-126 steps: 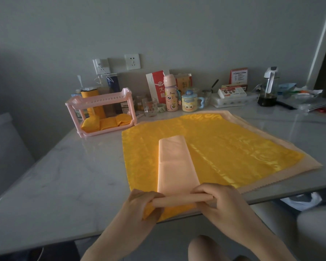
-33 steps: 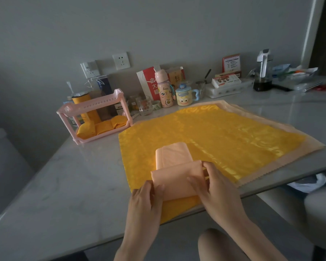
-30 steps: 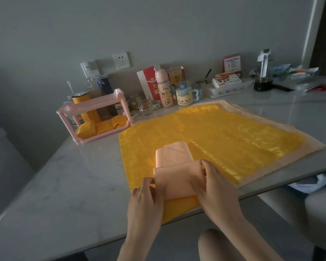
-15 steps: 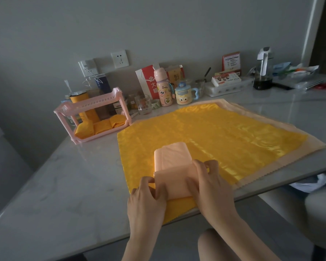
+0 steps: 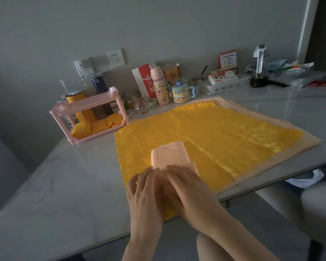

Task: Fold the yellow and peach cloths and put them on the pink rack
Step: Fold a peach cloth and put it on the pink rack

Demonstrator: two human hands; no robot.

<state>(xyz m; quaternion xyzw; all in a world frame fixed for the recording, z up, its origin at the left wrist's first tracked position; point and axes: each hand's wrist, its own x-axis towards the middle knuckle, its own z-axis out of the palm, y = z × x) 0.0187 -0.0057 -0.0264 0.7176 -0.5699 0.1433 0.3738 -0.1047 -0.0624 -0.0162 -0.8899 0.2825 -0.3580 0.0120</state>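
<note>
Both hands lie flat on the folded peach cloth (image 5: 170, 155) at the near edge of the tabletop (image 5: 55, 185). The left hand (image 5: 145, 187) and right hand (image 5: 186, 185) sit side by side, touching, fingers stretched out and pressing down on its near end, gripping nothing; they look a little blurred. The bundle rests on a big yellow cloth (image 5: 215, 132) spread open, with a second peach sheet (image 5: 301, 146) showing under its far and right edges. The pink rack (image 5: 87, 108) stands to the left, well apart from the hands, with folded yellow pieces (image 5: 94, 127) on its lower shelf.
</note>
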